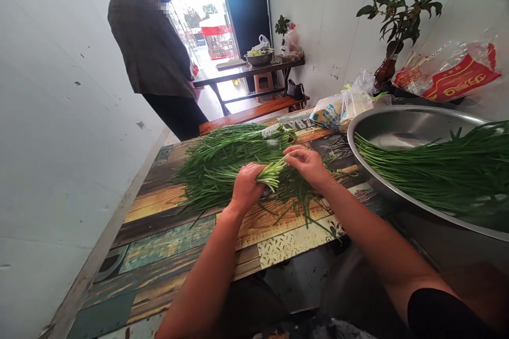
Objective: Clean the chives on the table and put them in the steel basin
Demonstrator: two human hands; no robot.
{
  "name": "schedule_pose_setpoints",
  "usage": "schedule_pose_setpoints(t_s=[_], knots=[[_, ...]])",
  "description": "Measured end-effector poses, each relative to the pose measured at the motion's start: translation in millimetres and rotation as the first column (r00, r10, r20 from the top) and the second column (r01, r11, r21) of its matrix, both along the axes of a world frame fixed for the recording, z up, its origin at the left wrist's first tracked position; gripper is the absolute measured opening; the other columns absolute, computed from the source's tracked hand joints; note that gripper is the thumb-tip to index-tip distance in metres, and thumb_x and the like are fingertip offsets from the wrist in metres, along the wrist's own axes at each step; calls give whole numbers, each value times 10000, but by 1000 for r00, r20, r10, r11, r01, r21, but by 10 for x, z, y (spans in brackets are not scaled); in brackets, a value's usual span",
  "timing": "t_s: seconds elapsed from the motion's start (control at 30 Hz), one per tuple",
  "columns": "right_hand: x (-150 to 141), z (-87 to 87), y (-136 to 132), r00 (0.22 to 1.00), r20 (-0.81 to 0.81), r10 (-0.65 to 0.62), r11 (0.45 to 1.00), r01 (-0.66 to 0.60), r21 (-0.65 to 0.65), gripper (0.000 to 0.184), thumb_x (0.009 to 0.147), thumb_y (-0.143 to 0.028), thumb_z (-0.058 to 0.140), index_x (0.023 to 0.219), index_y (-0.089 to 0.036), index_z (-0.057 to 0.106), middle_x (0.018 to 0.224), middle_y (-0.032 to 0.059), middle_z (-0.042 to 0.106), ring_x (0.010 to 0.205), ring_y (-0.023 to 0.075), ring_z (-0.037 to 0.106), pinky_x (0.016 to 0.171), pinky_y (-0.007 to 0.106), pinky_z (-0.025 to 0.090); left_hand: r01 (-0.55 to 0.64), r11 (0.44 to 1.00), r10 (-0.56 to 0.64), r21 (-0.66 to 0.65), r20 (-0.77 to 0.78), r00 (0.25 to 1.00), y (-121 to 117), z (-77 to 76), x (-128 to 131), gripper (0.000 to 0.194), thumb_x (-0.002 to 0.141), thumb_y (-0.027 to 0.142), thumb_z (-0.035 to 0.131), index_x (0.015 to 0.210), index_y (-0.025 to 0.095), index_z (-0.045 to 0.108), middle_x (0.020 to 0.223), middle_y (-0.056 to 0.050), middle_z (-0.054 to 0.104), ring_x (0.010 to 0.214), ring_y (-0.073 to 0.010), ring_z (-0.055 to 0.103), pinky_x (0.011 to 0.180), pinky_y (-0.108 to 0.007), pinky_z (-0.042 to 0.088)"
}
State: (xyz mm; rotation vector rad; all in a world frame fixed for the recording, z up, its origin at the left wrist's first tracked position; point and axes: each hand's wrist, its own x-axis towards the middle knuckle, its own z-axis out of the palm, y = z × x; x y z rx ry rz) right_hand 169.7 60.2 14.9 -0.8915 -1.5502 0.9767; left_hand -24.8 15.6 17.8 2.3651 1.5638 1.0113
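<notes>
My left hand [247,185] is wrapped round a bunch of garlic chives [271,176], with the pale stem ends sticking out to the right and the green leaves trailing left. Close by those ends, my right hand [307,165] is closed in a pinch at the tip of a chive stem; what exactly sits between the fingertips is small. Behind both hands lies a larger heap of chives [226,143], part of it bound with a whitish band [270,131]. Loose green leaves and trimmings [304,201] are scattered beneath my right hand.
A big steel basin [352,140] with more chives [441,169] stands at the right. Plastic bags [344,108] and a potted plant [392,58] are behind it. A person [153,47] stands at the far left, near another table [238,71] bearing a bowl [259,58].
</notes>
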Motion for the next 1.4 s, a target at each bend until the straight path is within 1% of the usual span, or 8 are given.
schedule_pose_setpoints(t_s=[0.13,0.27,0.47,0.63,0.83,1.03,1.23,1.4], knots=[[16,-7,28,998,-13,-57,998,57,31,215,754,-374,659,714,-164,683,927,71,643,886,173,592,651,264,477,10,1000,-10,1,27,1000,0,0,-3,265,719,56,502,857,187,687,872,-43,713,825,-181,603,790,-295,445],[-10,28,-27,982,184,30,984,-61,166,185,802,-323,603,799,-174,713,1005,81,636,909,168,594,660,268,484,19,1000,-19,1,28,999,-9,12,-1,266,719,56,495,858,180,684,884,-45,715,821,-177,600,782,-291,443],[-32,2,-52,947,317,51,951,-143,275,151,790,-291,640,699,-187,700,1045,69,651,1003,197,580,923,376,441,32,999,-32,17,15,999,-8,11,5,262,723,60,490,850,183,684,847,-40,713,794,-178,593,771,-297,439],[-54,-12,-63,957,272,104,963,-165,211,132,787,-259,618,742,-170,705,1047,72,636,972,175,593,875,334,467,28,999,-28,16,-10,1000,2,-6,17,259,725,65,492,843,195,682,830,-27,707,795,-172,590,787,-298,440],[-83,3,-87,982,117,146,985,-155,70,179,784,-312,615,754,-150,687,1063,87,618,894,152,604,728,278,503,9,1000,-9,15,9,1000,3,-21,26,263,725,68,493,861,197,677,862,-30,708,832,-172,600,808,-298,449],[-26,21,-54,993,91,74,997,-77,30,202,772,-336,616,725,-148,673,1014,92,627,871,161,604,688,277,498,-15,1000,15,24,-1,1000,-8,-19,25,267,712,56,503,867,191,674,886,-38,710,847,-180,602,818,-314,453],[53,-23,57,989,91,-117,987,106,118,230,790,-372,594,707,-166,653,929,73,647,878,176,596,697,284,488,-26,999,25,46,18,1000,-22,-20,18,302,701,47,495,891,193,678,889,-38,705,849,-187,604,807,-318,449],[148,-84,182,958,43,-283,957,279,75,282,786,-432,564,746,-160,631,842,51,626,664,133,563,593,263,460,-18,998,15,64,47,999,-17,-24,13,273,716,61,494,879,187,672,873,-43,701,836,-183,605,786,-305,454]])
